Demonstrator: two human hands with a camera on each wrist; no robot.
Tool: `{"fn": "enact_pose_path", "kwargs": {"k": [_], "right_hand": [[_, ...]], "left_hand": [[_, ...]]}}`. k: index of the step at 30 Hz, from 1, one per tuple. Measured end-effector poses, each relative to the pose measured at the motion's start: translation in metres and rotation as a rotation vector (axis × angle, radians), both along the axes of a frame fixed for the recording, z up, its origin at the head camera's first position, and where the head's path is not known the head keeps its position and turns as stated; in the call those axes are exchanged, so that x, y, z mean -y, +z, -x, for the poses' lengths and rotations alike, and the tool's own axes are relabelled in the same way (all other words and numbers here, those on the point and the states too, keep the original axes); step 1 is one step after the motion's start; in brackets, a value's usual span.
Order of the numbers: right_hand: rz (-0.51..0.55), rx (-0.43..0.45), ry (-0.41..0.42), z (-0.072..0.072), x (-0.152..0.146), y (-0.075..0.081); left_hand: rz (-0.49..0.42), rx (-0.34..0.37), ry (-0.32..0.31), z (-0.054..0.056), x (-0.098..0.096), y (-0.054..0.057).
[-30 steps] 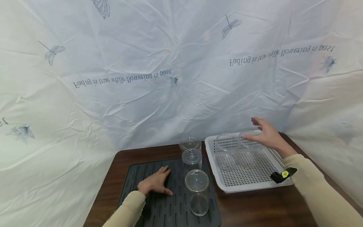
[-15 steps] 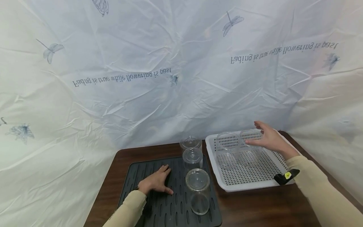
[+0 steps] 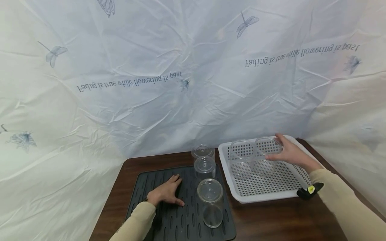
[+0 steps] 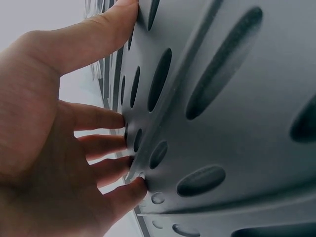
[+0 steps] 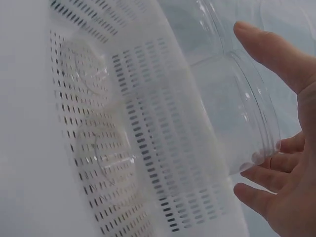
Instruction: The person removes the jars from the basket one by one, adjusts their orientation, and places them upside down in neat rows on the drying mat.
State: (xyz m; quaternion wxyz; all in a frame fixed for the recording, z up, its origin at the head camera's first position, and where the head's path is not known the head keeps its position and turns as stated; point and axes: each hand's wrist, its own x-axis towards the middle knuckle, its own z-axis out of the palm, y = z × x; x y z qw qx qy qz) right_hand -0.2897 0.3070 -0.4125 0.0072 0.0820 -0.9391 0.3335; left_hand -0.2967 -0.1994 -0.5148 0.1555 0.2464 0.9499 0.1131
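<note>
Over at the white basket (image 3: 268, 198), the right hand (image 3: 291, 154) spreads round the top of the nearest jar (image 3: 267, 147), its grasp not closed; whether it touches I can't tell; a second jar (image 3: 242, 152) stands just beside, inside the basket too. On the dark mat (image 3: 181, 222) the left hand (image 3: 164, 194) lies spread, grasping nothing; along the mat's right side stand a front jar (image 3: 210, 194), a middle jar (image 3: 205, 167) and a back jar (image 3: 203, 152), the last perhaps past the edge; I'd judge the work partway, three lined up there, the basket's pair apparently left.

creased pale sheet (image 3: 144, 117); brown table (image 3: 271, 214)
</note>
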Motion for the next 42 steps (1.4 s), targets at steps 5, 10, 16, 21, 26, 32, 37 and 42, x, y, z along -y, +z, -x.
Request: {"fn": "enact_pose_path", "kwargs": {"k": [5, 10, 16, 21, 26, 32, 37, 42], "right_hand": [[0.016, 0.005, -0.007, -0.001, -0.002, -0.01], [0.042, 0.005, -0.01, -0.001, -0.004, -0.022], [0.045, 0.025, -0.045, 0.002, -0.006, -0.032], [0.016, 0.044, -0.08, 0.003, -0.006, -0.034], [-0.012, 0.052, -0.11, 0.005, -0.005, -0.035], [-0.006, 0.063, -0.117, 0.007, -0.005, -0.036], [0.024, 0.07, -0.12, 0.008, -0.005, -0.039], [0.06, 0.052, -0.126, 0.005, -0.005, -0.037]], "left_hand": [[0.001, -0.002, -0.004, -0.001, 0.0, -0.001], [-0.001, 0.001, 0.0, -0.001, 0.0, -0.001], [0.004, -0.002, -0.001, -0.001, 0.0, -0.001], [0.002, -0.002, 0.0, 0.0, 0.0, -0.001], [0.002, -0.008, 0.004, 0.0, 0.0, -0.001], [0.003, -0.008, 0.003, 0.0, 0.0, -0.001], [0.006, 0.024, 0.008, 0.003, 0.0, -0.001], [0.008, 0.041, 0.012, 0.004, 0.001, -0.002]]}}
